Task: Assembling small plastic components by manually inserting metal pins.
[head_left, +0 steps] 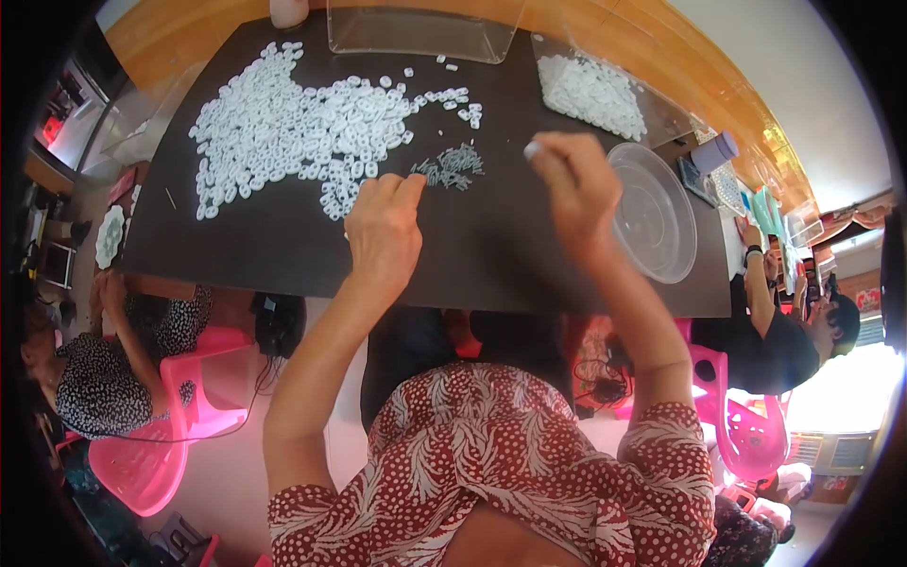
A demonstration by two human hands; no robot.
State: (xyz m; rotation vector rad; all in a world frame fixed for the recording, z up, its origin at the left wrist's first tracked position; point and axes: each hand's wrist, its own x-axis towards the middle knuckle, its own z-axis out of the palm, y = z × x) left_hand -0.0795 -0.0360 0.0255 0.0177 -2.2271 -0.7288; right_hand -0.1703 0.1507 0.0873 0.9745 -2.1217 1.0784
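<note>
My right hand is raised over the right half of the dark table, thumb and fingers pinched on a small white plastic piece. My left hand is closed, its fingers curled beside the lower edge of a large spread of white oval plastic pieces with holes. What lies inside those curled fingers is hidden. Between the two hands, just past my left fingertips, is a small heap of short grey pins. A few loose white pieces trail off the spread toward the middle.
A clear box stands at the table's far edge. Another clear container at the far right holds white pieces. A round clear lid lies right of my right hand, near a lilac cup. Other people sit on pink chairs at both sides.
</note>
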